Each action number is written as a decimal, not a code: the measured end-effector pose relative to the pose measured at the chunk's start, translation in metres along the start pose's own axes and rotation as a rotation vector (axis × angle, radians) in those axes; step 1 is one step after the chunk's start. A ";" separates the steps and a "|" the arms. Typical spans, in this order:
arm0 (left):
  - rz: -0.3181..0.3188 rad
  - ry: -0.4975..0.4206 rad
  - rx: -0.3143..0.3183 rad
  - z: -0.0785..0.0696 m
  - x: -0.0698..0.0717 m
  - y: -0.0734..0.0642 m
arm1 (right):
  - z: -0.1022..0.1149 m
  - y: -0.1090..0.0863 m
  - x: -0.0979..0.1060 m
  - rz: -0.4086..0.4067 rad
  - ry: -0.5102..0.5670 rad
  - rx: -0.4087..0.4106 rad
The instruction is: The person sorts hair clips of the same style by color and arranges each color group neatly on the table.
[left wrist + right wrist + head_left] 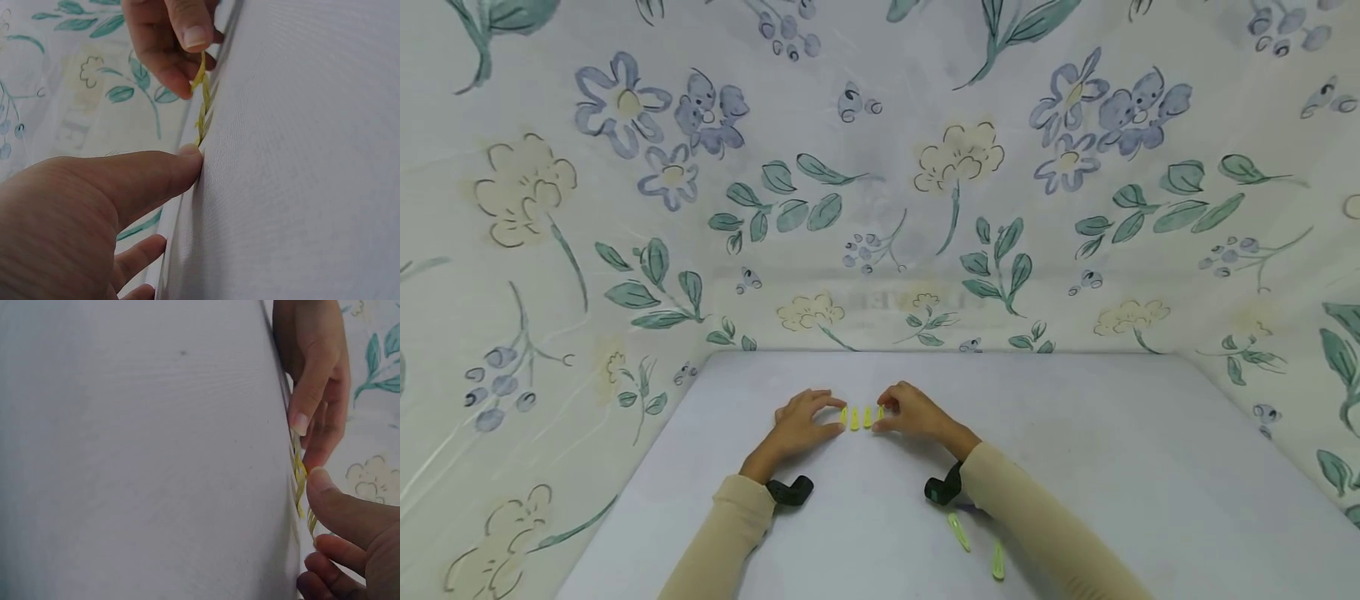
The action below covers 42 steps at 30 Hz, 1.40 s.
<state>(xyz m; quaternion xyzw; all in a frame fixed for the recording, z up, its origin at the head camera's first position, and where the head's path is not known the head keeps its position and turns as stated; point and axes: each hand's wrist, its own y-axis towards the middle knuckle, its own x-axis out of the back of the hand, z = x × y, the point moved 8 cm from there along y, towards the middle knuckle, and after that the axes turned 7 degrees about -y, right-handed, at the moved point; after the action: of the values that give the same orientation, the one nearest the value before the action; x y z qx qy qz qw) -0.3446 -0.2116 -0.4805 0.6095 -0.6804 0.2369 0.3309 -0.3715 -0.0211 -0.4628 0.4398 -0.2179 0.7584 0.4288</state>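
Several yellow-green snap hair clips stand side by side in a short row on the white table, between the two hands. My left hand (805, 423) holds the leftmost hair clip (843, 416) between thumb and forefinger. At the other end, my right hand (913, 412) pinches the rightmost hair clip (881, 412), which shows between thumb and forefinger in the right wrist view as a thin clip (311, 522). Two middle clips, a left one (854, 418) and a right one (867, 417), lie untouched. The left wrist view shows the row edge-on, with clips overlapping.
Two more hair clips lie near the right forearm, one (958, 532) slanted and one (997, 561) closer to the front. The white table (1112, 450) ends at a flower-print cloth (887, 325) at the back and sides. Dark cameras are strapped to both wrists.
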 end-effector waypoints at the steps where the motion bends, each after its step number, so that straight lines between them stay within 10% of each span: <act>1: 0.000 -0.005 -0.001 0.000 0.000 0.000 | 0.000 0.000 -0.001 0.001 -0.002 0.001; 42: -0.014 -0.001 -0.018 -0.005 0.003 -0.005 | 0.008 0.003 -0.003 0.073 -0.113 0.011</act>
<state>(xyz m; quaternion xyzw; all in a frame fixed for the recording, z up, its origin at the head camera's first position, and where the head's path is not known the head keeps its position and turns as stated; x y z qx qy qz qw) -0.3394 -0.2105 -0.4757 0.6115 -0.6782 0.2282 0.3378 -0.3692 -0.0295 -0.4610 0.4758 -0.2536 0.7488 0.3854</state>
